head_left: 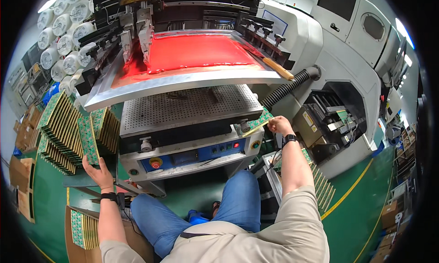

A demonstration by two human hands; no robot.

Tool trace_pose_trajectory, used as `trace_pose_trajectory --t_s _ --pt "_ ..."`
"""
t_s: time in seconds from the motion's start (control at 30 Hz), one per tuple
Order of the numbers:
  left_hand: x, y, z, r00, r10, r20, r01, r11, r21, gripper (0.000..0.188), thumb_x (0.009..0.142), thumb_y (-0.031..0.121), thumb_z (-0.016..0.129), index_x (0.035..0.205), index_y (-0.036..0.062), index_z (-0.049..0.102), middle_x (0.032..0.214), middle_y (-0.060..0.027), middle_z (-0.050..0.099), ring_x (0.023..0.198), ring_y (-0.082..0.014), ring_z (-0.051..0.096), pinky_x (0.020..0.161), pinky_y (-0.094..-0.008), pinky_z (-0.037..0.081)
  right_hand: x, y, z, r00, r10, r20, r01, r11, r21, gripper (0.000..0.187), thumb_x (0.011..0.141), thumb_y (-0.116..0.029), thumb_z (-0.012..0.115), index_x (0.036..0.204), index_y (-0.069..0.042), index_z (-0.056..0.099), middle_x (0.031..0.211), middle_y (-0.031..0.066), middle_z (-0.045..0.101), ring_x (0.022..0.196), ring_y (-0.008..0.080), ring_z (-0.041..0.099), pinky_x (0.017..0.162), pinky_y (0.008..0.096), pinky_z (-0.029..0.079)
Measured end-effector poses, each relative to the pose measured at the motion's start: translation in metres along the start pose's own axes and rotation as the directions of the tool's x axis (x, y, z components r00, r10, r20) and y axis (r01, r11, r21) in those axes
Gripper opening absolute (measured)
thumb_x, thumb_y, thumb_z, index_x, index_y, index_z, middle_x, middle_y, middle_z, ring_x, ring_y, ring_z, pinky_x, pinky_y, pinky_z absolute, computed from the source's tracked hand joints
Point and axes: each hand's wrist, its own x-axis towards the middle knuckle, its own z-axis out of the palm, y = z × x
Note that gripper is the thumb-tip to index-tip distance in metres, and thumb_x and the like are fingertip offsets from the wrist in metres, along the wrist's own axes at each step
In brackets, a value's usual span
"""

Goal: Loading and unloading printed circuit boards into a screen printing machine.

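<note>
Right hand (280, 125) pinching right end of thin green board (259, 122), held beside right front corner of perforated bed (192, 113); left hand (98, 174) at lower end of tilted green panel (88, 137), thumb and fingers spread around it, whether gripped cannot tell; panel near front edge of dark tabletop (82, 180), just beside stacked panels (59, 130); red-coated screen (196, 52) above bed, wooden handle (278, 68) at its right

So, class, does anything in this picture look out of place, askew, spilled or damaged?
No clear spill or damage shows. Slightly odd: a wooden-handled tool lies slantwise over the right front corner of the silver frame, beside the red material, rather than stowed away.
</note>
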Motion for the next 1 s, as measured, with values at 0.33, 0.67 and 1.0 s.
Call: trace_pose_trajectory --t_s 0.33,0.67,1.0 --pt "0.031 0.066 -0.042 0.946 0.189 0.265 -0.149 0.975 -0.163 0.067 0.100 0.031 0.062 0.153 0.0001 0.033 0.157 -0.0186 0.036 0.146 -0.0367 0.035 0.121 -0.0440 0.024 0.017 0.040 0.020 0.997 0.005 -0.081 -0.005 1.000 -0.002 0.009 0.096 -0.002 0.060 0.088 -0.002 0.063 0.075 0.0087 0.065 0.057 0.0155 0.059 0.047 0.0286 0.045" --pt "0.084 0.136 -0.039 0.844 0.277 0.459 -0.209 0.958 -0.195 0.066 0.094 0.026 0.066 0.148 -0.0011 0.041 0.154 -0.0223 0.040 0.144 -0.0391 0.038 0.120 -0.0442 0.027 -0.003 -0.020 0.044 0.796 -0.233 -0.559 0.282 0.959 0.001 0.028 0.088 0.003 0.061 0.115 -0.002 0.062 0.079 0.0078 0.064 0.060 0.0167 0.058 0.051 0.0297 0.045" --pt "0.144 0.229 0.049 0.551 0.476 0.685 -0.188 0.871 -0.454 0.064 0.091 0.040 0.073 0.141 0.0028 0.055 0.149 -0.0203 0.050 0.138 -0.0336 0.049 0.116 -0.0435 0.036 -0.083 -0.123 0.225 0.598 -0.755 0.270 0.707 0.338 -0.622 0.028 0.092 -0.020 0.069 0.111 0.000 0.068 0.104 0.0209 0.072 0.101 0.0347 0.069 0.091 0.0416 0.052"
